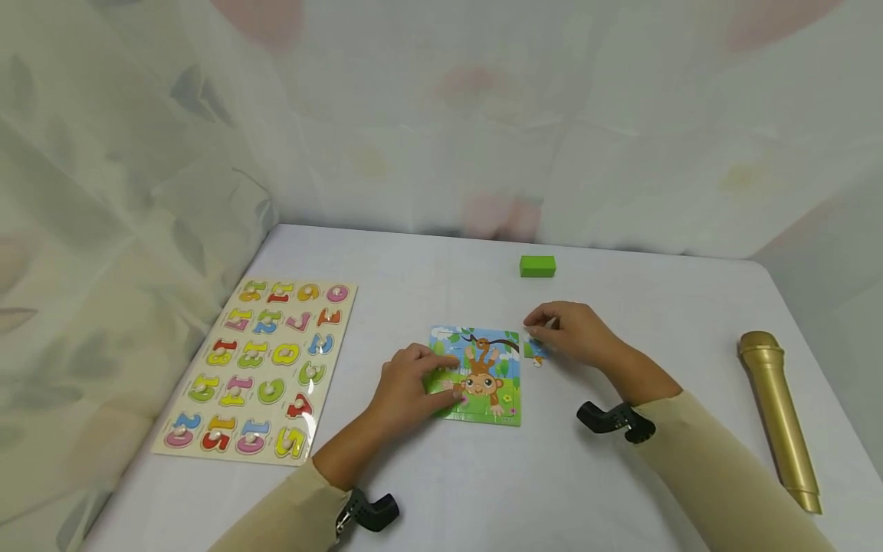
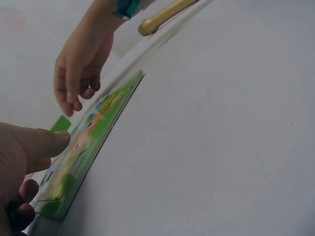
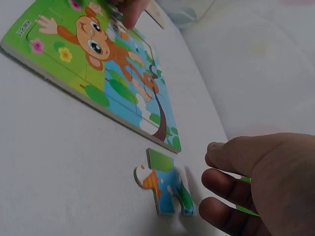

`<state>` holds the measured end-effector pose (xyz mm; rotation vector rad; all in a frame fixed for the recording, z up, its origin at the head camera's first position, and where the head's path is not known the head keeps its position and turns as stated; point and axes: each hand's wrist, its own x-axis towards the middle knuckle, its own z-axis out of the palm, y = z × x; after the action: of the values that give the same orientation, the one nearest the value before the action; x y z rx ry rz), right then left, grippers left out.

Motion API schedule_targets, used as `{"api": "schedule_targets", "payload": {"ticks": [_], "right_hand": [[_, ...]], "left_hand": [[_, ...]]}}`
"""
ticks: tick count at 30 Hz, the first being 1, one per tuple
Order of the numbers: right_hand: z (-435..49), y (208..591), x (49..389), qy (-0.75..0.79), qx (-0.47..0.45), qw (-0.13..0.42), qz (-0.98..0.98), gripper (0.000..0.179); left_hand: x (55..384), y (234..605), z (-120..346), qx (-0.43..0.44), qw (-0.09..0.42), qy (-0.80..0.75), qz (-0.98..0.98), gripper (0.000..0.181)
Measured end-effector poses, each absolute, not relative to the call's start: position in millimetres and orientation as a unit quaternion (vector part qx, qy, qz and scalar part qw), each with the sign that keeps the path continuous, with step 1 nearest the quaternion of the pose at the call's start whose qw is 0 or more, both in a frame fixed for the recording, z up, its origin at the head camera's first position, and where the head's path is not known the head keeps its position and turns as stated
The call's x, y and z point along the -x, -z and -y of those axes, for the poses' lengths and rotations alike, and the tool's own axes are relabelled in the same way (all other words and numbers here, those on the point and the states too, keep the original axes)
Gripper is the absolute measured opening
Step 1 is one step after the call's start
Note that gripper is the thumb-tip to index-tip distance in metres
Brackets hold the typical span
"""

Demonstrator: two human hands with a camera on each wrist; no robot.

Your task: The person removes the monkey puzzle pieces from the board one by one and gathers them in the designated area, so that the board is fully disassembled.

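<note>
The loose puzzle piece point(image 3: 167, 184) lies on the white table point(image 1: 448, 491), picture side up, just beside the upper right part of the monkey puzzle point(image 1: 483, 383), with a narrow gap between. It is flat and thin, with a rounded knob on one side and a curved notch in another. I judge it to be light and stiff, probably cardboard or thin wood. The printed face looks smooth, so a fingertip may slip on it, and the knob seems the weakest part. The best hold is probably a gentle pinch across two opposite straight edges, away from this knob.

The right hand point(image 1: 578, 331) is close by the piece; its thumb and fingers are loosely bent and apart, and they hold nothing. The left hand point(image 1: 407, 383) reaches over the left part of the puzzle, with thumb and index finger spread apart upon it; how hard they press, I cannot tell. The puzzle seems a rigid, light board, to be steadied by its rim.

Farther out, the number board point(image 1: 336, 331) lies at the person's left, a small green block point(image 1: 537, 267) is beyond the right hand, and a gold microphone-shaped object point(image 1: 778, 422) lies at the far right.
</note>
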<state>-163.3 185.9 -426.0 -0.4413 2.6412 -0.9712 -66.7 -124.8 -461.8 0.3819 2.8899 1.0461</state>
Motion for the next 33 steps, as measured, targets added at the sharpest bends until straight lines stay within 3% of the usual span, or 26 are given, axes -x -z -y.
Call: {"api": "schedule_targets", "payload": {"ticks": [15, 33], "right_hand": [[-148.6, 417.0, 160.7, 0.411, 0.187, 0.241, -0.859, 0.025], [-118.9, 425.4, 164.6, 0.446, 0.219, 0.243, -0.833, 0.024]], "left_hand": [[66.7, 469.8, 107.5, -0.12, -0.023, -0.305, -0.944, 0.039], [67.4, 464.8, 107.4, -0.118, -0.013, -0.322, -0.939, 0.041]]}}
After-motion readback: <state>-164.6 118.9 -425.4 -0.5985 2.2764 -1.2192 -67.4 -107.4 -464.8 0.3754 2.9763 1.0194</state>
